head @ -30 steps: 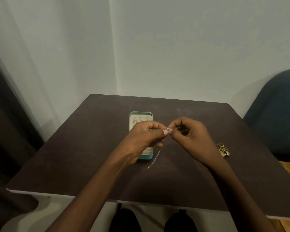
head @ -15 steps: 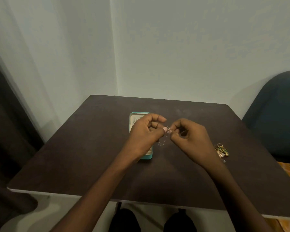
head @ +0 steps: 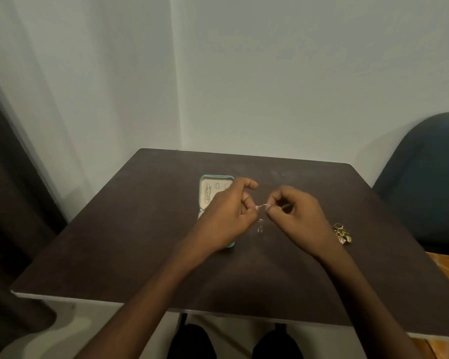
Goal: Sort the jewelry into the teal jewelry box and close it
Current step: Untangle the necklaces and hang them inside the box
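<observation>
Dark table (head: 140, 242), thin chain (head: 262, 205) pinched between both hands' fingers (head: 270, 209)

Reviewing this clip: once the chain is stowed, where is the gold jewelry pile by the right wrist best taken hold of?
Pinch the gold jewelry pile from above with fingertips, probably around its raised ring at the far end; it lies low and loose on the table, leaving no side edge to grip.

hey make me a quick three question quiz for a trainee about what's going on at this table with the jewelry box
1. True or false: the teal jewelry box is closed.
2. What do the left hand and right hand pinch between them?
3. The loose jewelry pile lies: A) inside the box B) on the table right of the right hand C) on the chair.

Key: 1 false; 2 a thin silvery chain; 3 B.
</observation>
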Tool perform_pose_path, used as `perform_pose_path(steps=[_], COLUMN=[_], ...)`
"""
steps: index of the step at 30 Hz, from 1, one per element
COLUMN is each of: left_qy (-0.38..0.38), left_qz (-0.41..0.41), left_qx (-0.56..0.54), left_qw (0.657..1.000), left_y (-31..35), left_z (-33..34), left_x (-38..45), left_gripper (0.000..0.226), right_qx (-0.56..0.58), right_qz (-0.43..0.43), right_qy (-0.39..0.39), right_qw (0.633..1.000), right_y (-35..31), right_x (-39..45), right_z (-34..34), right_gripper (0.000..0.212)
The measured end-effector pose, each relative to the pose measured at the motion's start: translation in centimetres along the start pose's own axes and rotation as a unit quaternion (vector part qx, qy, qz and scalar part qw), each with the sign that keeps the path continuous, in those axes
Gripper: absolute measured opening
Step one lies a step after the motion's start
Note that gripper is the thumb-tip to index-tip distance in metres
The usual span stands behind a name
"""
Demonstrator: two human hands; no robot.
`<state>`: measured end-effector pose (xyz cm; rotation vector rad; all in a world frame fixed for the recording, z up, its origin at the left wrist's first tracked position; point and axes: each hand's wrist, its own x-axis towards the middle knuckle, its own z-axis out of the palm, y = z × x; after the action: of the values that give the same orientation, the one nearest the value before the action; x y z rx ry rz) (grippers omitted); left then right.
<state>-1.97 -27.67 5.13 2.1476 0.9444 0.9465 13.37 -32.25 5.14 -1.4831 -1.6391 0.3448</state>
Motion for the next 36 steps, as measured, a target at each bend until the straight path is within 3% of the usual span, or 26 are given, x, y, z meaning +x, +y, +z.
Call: perform_pose_path(steps=[3, 8, 11, 15, 17, 19, 22, 25, 32, 34, 36], left_qy=[0.001, 0.034, 0.017, 0.021, 0.035, 0.049, 0.068, 0.073, 0.043, 0.026, 0.01], left_qz=[0.069, 0.041, -0.066, -0.2, -0.217, -0.223, -0.233, -0.237, -0.304, -0.324, -0.332], left_qx=[0.124, 0.102, -0.101, -0.433, -0.505, -0.527, -0.505, -0.487, -0.474, -0.459, -0.412], left_qw=[0.99, 0.993, 0.993, 0.879, 0.835, 0.819, 0.828, 0.837, 0.825, 0.827, 0.848], left_y=[0.4, 0.7, 0.7, 0.4, 0.0, -0.2, -0.4, -0.9, -3.3, -4.5, -5.6], left_z=[0.1, 0.4, 0.1, -1.3, -2.1, -2.6, -3.0, -2.9, 0.6, 2.1, 3.7], left_x=[0.1, 0.2, 0.4, 0.9, 1.0, 0.9, 0.6, 0.1, -2.4, -3.3, -4.2], left_gripper=[0.017, 0.013, 0.017, 0.023, 0.02, 0.018, 0.017, 0.017, 0.013, 0.011, 0.01], right_qx=[0.127, 0.342, 0.427, 0.446, 0.421, 0.388, 0.346, 0.36, 0.524, 0.517, 0.469], right_qz=[0.057, 0.13, 0.178, 0.199, 0.202, 0.206, 0.221, 0.248, 0.324, 0.324, 0.314], right_qy=[-0.043, -0.081, -0.067, -0.058, -0.061, -0.061, -0.057, -0.025, 0.02, 0.023, 0.012], right_qw=[0.989, 0.927, 0.884, 0.871, 0.882, 0.896, 0.91, 0.899, 0.787, 0.792, 0.825], right_y=[-0.1, -0.3, 0.1, 1.7, 2.6, 3.4, 4.6, 6.0, 8.1, 8.6, 8.9], right_x=[0.1, 0.0, 0.0, -0.1, -0.5, -0.9, -1.3, -1.4, 1.1, 2.2, 3.4], right_z=[0.0, 0.3, 0.2, -0.2, -0.3, -0.5, -0.5, -0.1, -0.7, -0.6, -0.3], right_gripper=[0.012, 0.027, 0.018, 0.011, 0.011, 0.012, 0.012, 0.012, 0.021, 0.025, 0.025])
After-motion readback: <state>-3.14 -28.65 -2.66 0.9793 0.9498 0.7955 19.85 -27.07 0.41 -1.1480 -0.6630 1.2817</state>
